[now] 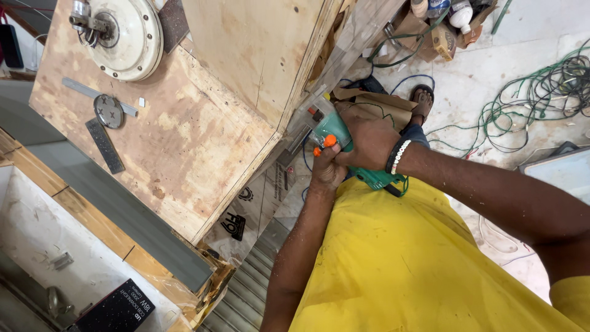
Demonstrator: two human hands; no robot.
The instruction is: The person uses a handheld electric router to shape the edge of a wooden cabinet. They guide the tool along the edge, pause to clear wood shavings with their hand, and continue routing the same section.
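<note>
A green power tool (pixel 337 130) with orange buttons is pressed against the edge of an upright plywood board (pixel 258 55) at the side of a plywood workbench (pixel 184 135). My right hand (pixel 370 142), with a beaded bracelet at the wrist, wraps around the tool's body from above. My left hand (pixel 326 171) holds the tool from below, its thumb by the orange button. The tool's working end is hidden against the board's edge.
On the bench lie a white round motor disc (pixel 126 37), a metal ruler (pixel 80 89), a small round metal plate (pixel 109 110) and a dark flat strip (pixel 104 146). Tangled green wires (pixel 534 92) cover the floor. A black box (pixel 117 310) sits lower left.
</note>
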